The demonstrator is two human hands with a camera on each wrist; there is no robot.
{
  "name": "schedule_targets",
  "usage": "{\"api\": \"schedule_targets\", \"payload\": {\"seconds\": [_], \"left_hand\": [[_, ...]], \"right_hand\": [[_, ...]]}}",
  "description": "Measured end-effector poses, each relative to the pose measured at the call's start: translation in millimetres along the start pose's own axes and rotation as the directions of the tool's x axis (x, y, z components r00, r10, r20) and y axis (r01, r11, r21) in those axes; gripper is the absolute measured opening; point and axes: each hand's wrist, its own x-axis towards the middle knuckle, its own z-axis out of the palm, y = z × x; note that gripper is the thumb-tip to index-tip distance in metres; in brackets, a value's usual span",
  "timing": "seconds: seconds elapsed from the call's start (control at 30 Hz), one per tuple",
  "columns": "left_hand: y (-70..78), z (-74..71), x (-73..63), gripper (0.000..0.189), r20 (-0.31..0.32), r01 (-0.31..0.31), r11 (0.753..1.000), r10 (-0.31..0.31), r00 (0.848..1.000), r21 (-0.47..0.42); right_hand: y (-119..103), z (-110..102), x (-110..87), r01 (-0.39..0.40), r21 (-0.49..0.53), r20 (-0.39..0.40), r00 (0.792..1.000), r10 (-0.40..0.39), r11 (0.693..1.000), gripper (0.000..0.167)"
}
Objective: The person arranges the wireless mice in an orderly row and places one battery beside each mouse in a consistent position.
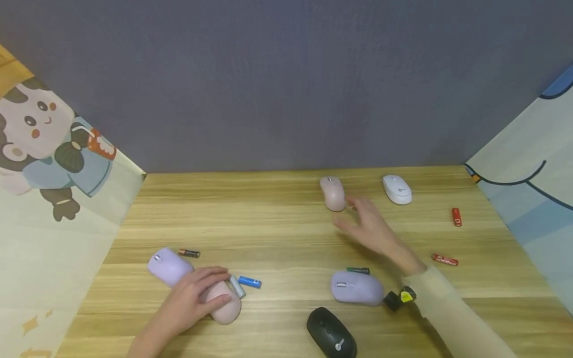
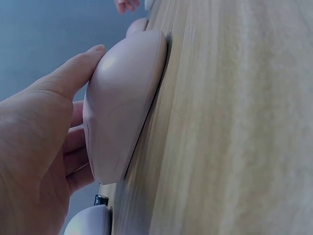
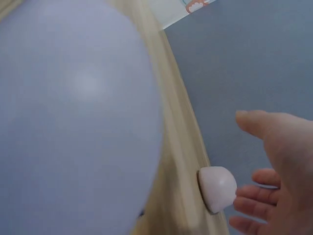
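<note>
My left hand (image 1: 197,293) holds a pale pink computer mouse (image 1: 225,311) on the table, thumb on one side and fingers on the other. The left wrist view shows this pink mouse (image 2: 124,103) close up. Touching or nearly touching that hand is a lavender mouse (image 1: 169,266), with a dark battery (image 1: 189,253) beside it. A grey battery (image 1: 237,287) and a blue battery (image 1: 249,282) lie just right of the held mouse. My right hand (image 1: 369,226) has its fingers spread, beside another pink mouse (image 1: 333,194) at the back; in the right wrist view nothing is in its grasp.
A white mouse (image 1: 397,189) stands back right, with red batteries (image 1: 456,217) nearer the right edge. Below the right forearm sit a second lavender mouse (image 1: 357,288), a green-and-black battery (image 1: 358,270) and a black mouse (image 1: 332,333). A grey panel (image 1: 286,89) rises behind the wooden table (image 1: 277,228).
</note>
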Motion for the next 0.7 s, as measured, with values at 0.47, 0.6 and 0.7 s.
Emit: {"api": "schedule_targets", "payload": {"seconds": [0.47, 0.6, 0.7], "left_hand": [[2.2, -3.6, -0.7, 0.039, 0.015, 0.012, 1.000, -0.012, 1.000, 0.002], [2.2, -4.2, 0.4, 0.035, 0.019, 0.002, 1.000, -0.002, 1.000, 0.000], [2.6, -5.0, 1.5, 0.034, 0.024, -0.005, 1.000, 0.005, 1.000, 0.011]], "right_hand": [[7, 1, -31.2, 0.138, 0.019, 0.106, 0.985, -0.139, 0.990, 0.072], [11, 2, -39.5, 0.163, 0.003, 0.150, 0.975, -0.161, 0.987, 0.073], [13, 2, -45.4, 0.196, -0.004, 0.165, 0.967, -0.193, 0.981, 0.073]]}}
